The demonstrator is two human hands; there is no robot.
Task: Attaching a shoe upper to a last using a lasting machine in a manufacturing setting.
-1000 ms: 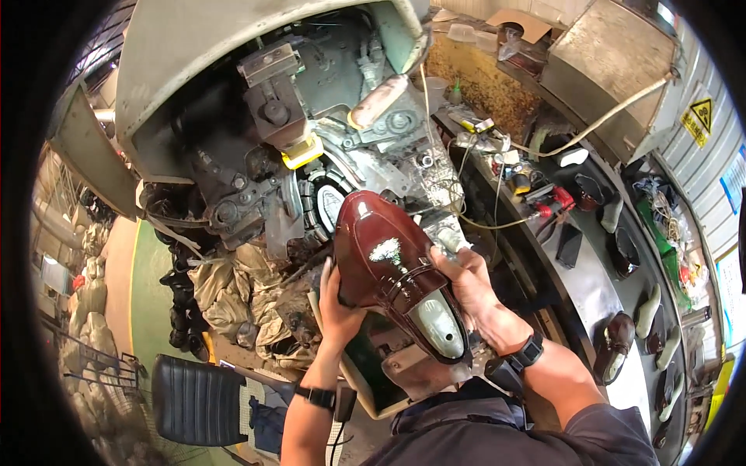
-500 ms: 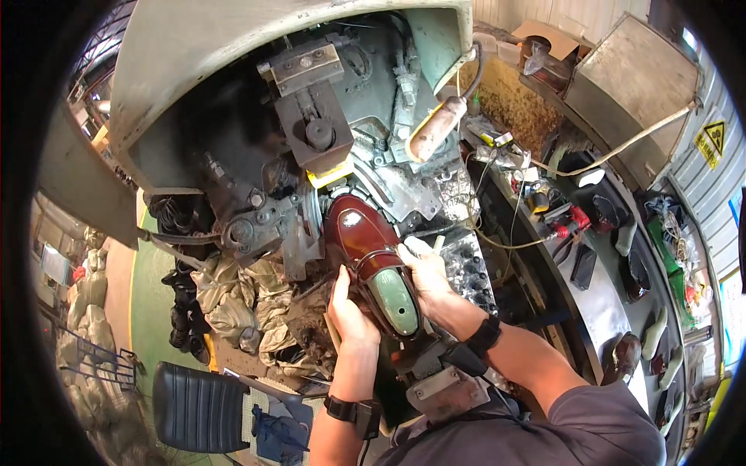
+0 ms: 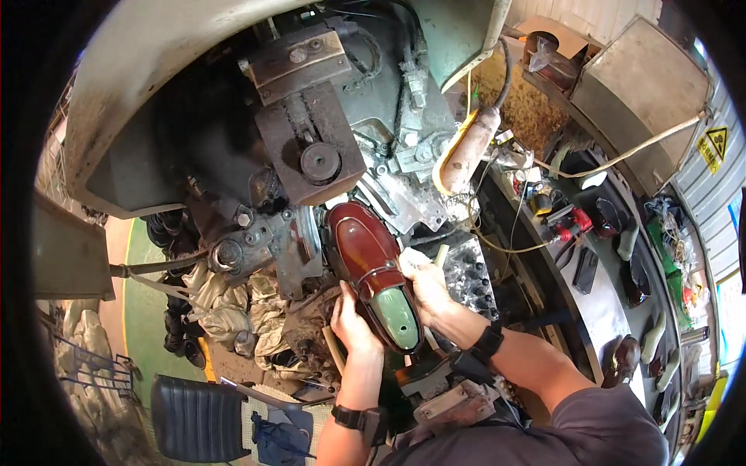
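Between my hands is a glossy dark-red loafer (image 3: pixel 364 239) with a pale green shoe last (image 3: pixel 395 317) filling its opening. Its toe points away from me, close under the metal block of the machine (image 3: pixel 311 144). My left hand (image 3: pixel 355 322) cups the left side near the heel, fingers partly hidden beneath it. On the other side, my right hand (image 3: pixel 432 295) grips the shoe, its thumb side near the strap. A small white wad (image 3: pixel 412 259), perhaps cloth, shows at the right fingertips; its kind is unclear.
A lamp (image 3: pixel 470 151) hangs right of the machine head. On the right, a bench (image 3: pixel 598 307) carries a red tool (image 3: pixel 576 220) and several shoes and lasts. Crumpled beige cloth (image 3: pixel 272 307) lies to the left, with a black chair (image 3: pixel 198 419) at lower left.
The view has shifted closer to the machine, whose head and lamp appear larger. The shoe sits slightly lower in view, still between both hands.
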